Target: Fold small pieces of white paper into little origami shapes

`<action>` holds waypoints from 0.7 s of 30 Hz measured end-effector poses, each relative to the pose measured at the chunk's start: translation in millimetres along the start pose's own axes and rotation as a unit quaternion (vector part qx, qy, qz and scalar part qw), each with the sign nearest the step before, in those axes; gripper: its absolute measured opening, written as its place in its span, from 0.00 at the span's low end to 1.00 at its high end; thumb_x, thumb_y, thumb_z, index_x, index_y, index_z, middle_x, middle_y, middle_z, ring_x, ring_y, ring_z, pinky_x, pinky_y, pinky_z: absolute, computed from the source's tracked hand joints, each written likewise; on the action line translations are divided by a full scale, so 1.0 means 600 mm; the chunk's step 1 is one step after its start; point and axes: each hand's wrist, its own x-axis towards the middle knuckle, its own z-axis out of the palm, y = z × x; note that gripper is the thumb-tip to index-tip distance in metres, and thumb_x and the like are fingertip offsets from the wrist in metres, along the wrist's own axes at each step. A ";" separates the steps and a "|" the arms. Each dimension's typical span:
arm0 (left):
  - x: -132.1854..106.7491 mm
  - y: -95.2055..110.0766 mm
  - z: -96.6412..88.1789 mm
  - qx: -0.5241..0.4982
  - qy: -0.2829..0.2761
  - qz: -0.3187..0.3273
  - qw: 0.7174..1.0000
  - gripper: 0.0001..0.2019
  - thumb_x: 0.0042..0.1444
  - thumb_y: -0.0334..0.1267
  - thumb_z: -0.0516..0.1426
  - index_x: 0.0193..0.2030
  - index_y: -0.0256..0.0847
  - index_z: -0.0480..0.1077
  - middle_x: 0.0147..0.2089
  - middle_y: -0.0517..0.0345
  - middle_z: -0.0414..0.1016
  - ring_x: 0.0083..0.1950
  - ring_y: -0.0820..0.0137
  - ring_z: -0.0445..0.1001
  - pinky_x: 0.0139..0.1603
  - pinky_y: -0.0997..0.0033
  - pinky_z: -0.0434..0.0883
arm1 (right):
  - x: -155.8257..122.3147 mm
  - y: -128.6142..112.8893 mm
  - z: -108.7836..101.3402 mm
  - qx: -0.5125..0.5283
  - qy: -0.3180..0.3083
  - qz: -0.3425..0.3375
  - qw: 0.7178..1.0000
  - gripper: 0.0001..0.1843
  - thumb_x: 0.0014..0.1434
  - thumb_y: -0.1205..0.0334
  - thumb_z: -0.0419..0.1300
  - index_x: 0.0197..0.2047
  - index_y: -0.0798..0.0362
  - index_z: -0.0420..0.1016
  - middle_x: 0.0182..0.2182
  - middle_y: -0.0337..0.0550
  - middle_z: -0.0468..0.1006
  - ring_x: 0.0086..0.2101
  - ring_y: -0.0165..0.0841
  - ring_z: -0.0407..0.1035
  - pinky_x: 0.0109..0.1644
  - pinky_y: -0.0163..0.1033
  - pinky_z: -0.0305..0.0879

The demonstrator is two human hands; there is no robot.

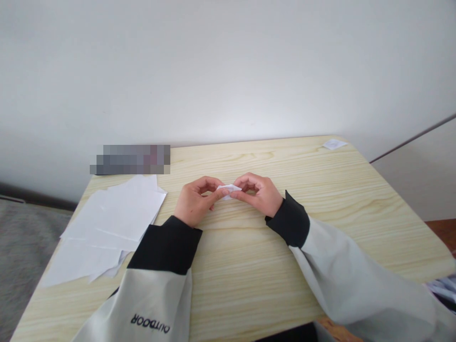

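Note:
A small folded piece of white paper (228, 191) lies between my two hands at the middle of the light wooden table (270, 266). My left hand (195, 199) has its fingers curled and pinches the paper's left end. My right hand (257, 192) is curled too and pinches the right end. Both hands rest on the tabletop, and most of the paper is hidden by my fingers.
A loose pile of white paper sheets (110, 223) lies on the table's left side. A small scrap of white paper (334, 144) sits at the far right corner. A blurred dark object (130, 159) is at the back left edge. A white wall stands behind.

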 end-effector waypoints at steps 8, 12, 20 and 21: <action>-0.003 -0.002 0.000 0.038 -0.046 -0.019 0.998 0.18 0.43 0.48 0.64 0.34 0.36 0.71 0.31 0.57 0.76 0.23 0.77 0.67 0.21 0.78 0.67 | 0.000 0.008 0.000 0.032 0.034 0.013 0.999 0.12 0.52 0.55 0.63 0.38 0.53 0.74 0.32 0.41 0.80 0.30 0.30 0.74 0.36 0.36 0.72; -0.002 -0.007 -0.003 0.035 -0.059 -0.018 0.997 0.15 0.44 0.45 0.64 0.35 0.36 0.72 0.28 0.59 0.75 0.23 0.77 0.67 0.23 0.77 0.67 | -0.001 0.008 -0.002 0.030 0.017 0.005 0.999 0.12 0.57 0.55 0.59 0.41 0.52 0.75 0.35 0.42 0.80 0.31 0.30 0.74 0.36 0.35 0.72; -0.001 -0.006 -0.001 0.019 -0.062 -0.032 0.997 0.13 0.43 0.42 0.64 0.34 0.35 0.73 0.27 0.58 0.75 0.26 0.73 0.71 0.28 0.74 0.70 | 0.001 0.002 -0.004 -0.002 0.016 -0.005 1.000 0.08 0.54 0.58 0.62 0.34 0.54 0.75 0.29 0.40 0.78 0.29 0.28 0.72 0.35 0.34 0.70; 0.000 -0.006 -0.001 0.019 -0.060 -0.032 0.997 0.13 0.43 0.41 0.64 0.34 0.35 0.73 0.27 0.58 0.76 0.26 0.73 0.71 0.29 0.73 0.70 | 0.002 0.001 -0.005 0.002 0.013 -0.005 1.000 0.08 0.53 0.58 0.63 0.34 0.53 0.75 0.29 0.39 0.77 0.29 0.28 0.71 0.35 0.34 0.69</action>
